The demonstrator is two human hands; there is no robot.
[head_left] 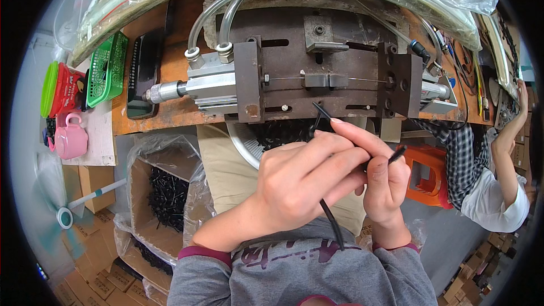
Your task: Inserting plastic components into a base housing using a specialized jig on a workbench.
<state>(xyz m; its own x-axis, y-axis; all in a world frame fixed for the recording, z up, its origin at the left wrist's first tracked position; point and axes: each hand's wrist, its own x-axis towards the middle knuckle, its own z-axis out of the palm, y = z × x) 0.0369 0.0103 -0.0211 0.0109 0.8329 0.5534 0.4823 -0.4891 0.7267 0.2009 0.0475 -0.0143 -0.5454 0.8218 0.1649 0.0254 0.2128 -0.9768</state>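
Observation:
My hands meet just in front of a dark metal fixture (294,39). My left hand (297,178) is closed on thin black tube-like pieces; one end (321,110) points up toward the fixture, and a longer piece (331,224) hangs below the fingers. Close beside it, my right hand (390,184) pinches a short black tube-like piece (399,154) between thumb and fingers. Fingers hide how these pieces connect. On the fixture, thin metal rods reach from both sides to a small central block (326,81), apart from my hands.
Air cylinders (212,88) with clear hoses flank the fixture. Left are a green basket (107,68), a pink cup (72,139) and a box (139,192) of black pieces. An orange stool (422,190) and another person (493,192) are at right.

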